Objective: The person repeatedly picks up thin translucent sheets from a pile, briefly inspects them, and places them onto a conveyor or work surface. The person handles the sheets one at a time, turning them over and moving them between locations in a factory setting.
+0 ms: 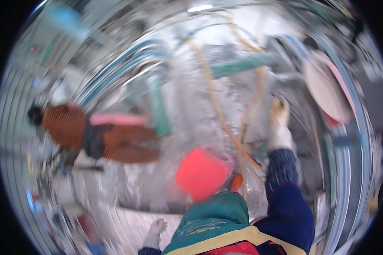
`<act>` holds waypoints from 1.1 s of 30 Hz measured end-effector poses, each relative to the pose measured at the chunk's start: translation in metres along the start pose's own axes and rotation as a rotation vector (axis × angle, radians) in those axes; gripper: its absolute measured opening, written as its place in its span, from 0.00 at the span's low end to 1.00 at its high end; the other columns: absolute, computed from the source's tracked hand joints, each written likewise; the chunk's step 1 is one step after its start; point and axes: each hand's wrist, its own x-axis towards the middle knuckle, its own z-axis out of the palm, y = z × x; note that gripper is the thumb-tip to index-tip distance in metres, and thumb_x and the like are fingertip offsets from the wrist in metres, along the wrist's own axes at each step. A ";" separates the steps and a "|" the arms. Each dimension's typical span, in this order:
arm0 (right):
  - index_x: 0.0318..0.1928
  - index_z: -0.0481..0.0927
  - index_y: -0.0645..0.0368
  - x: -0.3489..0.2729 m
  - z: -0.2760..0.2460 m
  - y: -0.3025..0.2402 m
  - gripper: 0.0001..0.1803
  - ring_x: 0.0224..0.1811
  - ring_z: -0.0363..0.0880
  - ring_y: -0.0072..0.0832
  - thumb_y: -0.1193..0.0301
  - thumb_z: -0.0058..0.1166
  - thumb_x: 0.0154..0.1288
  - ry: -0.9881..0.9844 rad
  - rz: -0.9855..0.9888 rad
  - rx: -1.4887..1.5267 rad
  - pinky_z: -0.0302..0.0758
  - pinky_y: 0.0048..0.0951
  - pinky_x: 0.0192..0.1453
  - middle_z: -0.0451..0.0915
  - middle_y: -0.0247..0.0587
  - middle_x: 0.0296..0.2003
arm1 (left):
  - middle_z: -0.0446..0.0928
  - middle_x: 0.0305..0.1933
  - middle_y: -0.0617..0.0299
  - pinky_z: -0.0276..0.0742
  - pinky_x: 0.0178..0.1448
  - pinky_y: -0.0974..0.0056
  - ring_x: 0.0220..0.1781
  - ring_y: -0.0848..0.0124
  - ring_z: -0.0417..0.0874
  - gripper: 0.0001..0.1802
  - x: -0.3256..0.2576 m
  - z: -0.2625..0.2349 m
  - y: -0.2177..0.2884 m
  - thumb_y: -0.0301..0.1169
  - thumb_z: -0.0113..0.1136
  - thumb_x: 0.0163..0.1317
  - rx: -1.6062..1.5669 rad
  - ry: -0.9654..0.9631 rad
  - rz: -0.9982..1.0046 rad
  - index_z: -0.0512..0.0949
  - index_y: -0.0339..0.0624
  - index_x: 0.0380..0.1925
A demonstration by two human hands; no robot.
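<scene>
My right hand (280, 117), in a white glove with yellowed fingers, reaches forward at the right beside dark grey equipment. Its fingers are curled around something small and dark, too blurred to name. My left hand (156, 228), in a pale glove, hangs low at the left of my body. Its fingers look apart, and it holds nothing I can see. Below and between my hands, a bright coral-red squarish thing (202, 173) sits on the wet floor, close to my orange boot (237, 182). A green apron (219, 212) covers my front.
Yellow hoses (215, 97) trail across the wet grey floor (181, 114). Green beams (241, 64) and blue-grey rails stand ahead. A large pale disc (327, 87) leans at the right. At the left, another person (68, 125) in brown stands beside a pink strip.
</scene>
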 end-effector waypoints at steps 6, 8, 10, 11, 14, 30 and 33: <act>0.59 0.78 0.64 -0.251 0.056 -0.013 0.17 0.52 0.82 0.35 0.81 0.52 0.72 -0.565 -0.286 -0.867 0.78 0.31 0.55 0.84 0.46 0.49 | 0.84 0.55 0.54 0.83 0.52 0.56 0.53 0.64 0.86 0.27 0.026 -0.047 -0.112 0.49 0.53 0.75 -0.022 -0.001 -0.070 0.76 0.40 0.63; 0.49 0.81 0.62 -0.334 0.094 -0.020 0.10 0.39 0.80 0.26 0.78 0.58 0.68 -0.630 0.291 -0.436 0.75 0.27 0.40 0.83 0.39 0.39 | 0.84 0.57 0.55 0.83 0.54 0.55 0.54 0.63 0.86 0.27 0.053 -0.069 -0.145 0.49 0.52 0.74 -0.108 0.026 -0.084 0.77 0.41 0.61; 0.39 0.85 0.60 -0.413 0.138 -0.025 0.04 0.26 0.78 0.17 0.74 0.64 0.65 -0.722 0.578 -0.372 0.72 0.23 0.25 0.82 0.32 0.29 | 0.83 0.58 0.55 0.82 0.55 0.55 0.56 0.62 0.86 0.26 0.086 -0.093 -0.169 0.49 0.52 0.73 -0.115 -0.022 -0.113 0.78 0.42 0.60; 0.37 0.86 0.61 -0.444 0.160 -0.032 0.09 0.24 0.80 0.19 0.68 0.69 0.65 -0.898 0.560 -0.615 0.74 0.23 0.28 0.85 0.37 0.33 | 0.83 0.58 0.55 0.82 0.55 0.55 0.57 0.62 0.85 0.26 0.104 -0.102 -0.176 0.49 0.52 0.73 -0.113 -0.054 -0.120 0.79 0.43 0.59; 0.40 0.87 0.64 -0.534 0.231 -0.031 0.11 0.29 0.83 0.27 0.69 0.69 0.63 -1.218 0.487 -0.935 0.79 0.32 0.34 0.86 0.41 0.30 | 0.83 0.54 0.56 0.81 0.53 0.56 0.52 0.63 0.85 0.25 0.129 -0.110 -0.188 0.49 0.53 0.71 -0.333 0.082 -0.047 0.80 0.44 0.57; 0.47 0.84 0.56 -0.828 0.534 0.053 0.18 0.29 0.82 0.19 0.55 0.61 0.68 -2.426 0.329 -1.541 0.76 0.26 0.32 0.86 0.30 0.33 | 0.82 0.56 0.61 0.78 0.61 0.60 0.57 0.68 0.82 0.25 0.118 -0.270 -0.136 0.44 0.54 0.76 -1.138 0.312 0.017 0.75 0.41 0.65; 0.49 0.82 0.58 -0.845 0.579 0.087 0.18 0.28 0.80 0.18 0.59 0.63 0.66 -2.435 0.356 -1.622 0.75 0.24 0.32 0.84 0.31 0.31 | 0.81 0.57 0.60 0.78 0.62 0.61 0.57 0.68 0.83 0.25 0.130 -0.309 -0.111 0.44 0.55 0.76 -1.242 0.351 0.119 0.74 0.41 0.65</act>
